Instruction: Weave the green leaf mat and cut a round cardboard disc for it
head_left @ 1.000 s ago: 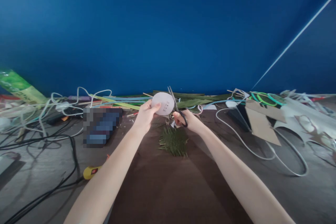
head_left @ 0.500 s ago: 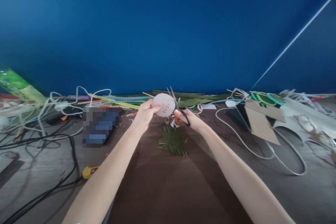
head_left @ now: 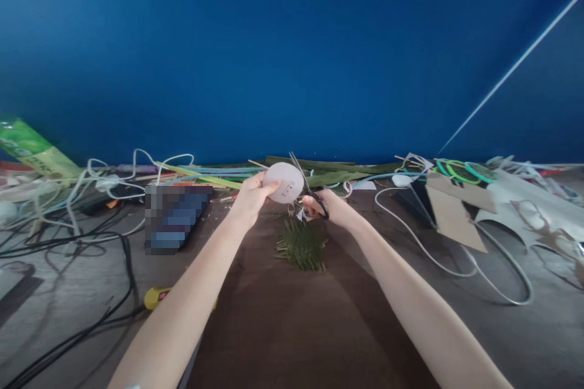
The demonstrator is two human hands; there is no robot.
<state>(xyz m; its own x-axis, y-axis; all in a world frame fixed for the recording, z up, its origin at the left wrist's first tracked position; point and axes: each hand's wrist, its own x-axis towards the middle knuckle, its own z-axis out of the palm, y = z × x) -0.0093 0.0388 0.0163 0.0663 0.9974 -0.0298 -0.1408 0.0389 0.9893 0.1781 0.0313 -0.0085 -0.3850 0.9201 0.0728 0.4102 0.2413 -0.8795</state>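
Note:
A pale, round, flat piece (head_left: 285, 179) with small dark marks is pinched at its left edge by my left hand (head_left: 252, 193). It looks like paper or thin card. My right hand (head_left: 325, 203) grips black-handled scissors (head_left: 300, 169), blades pointing up and left along the disc's right edge; whether they touch it I cannot tell. Below both hands, a green woven mat (head_left: 301, 246) with stubby strip ends lies on the brown tabletop (head_left: 292, 328). Small white scraps (head_left: 300, 214) sit just above the mat.
Long green strips (head_left: 347, 167) lie along the blue wall. On the left are a blurred-out phone-like device (head_left: 180, 219), white and black cables (head_left: 128, 267) and a yellow tool (head_left: 157, 296). To the right lie brown cardboard (head_left: 458, 213), a white cable (head_left: 424, 249) and green rings (head_left: 460, 171).
The scissor blades have come closer together. The disc and both hands stay in nearly the same place.

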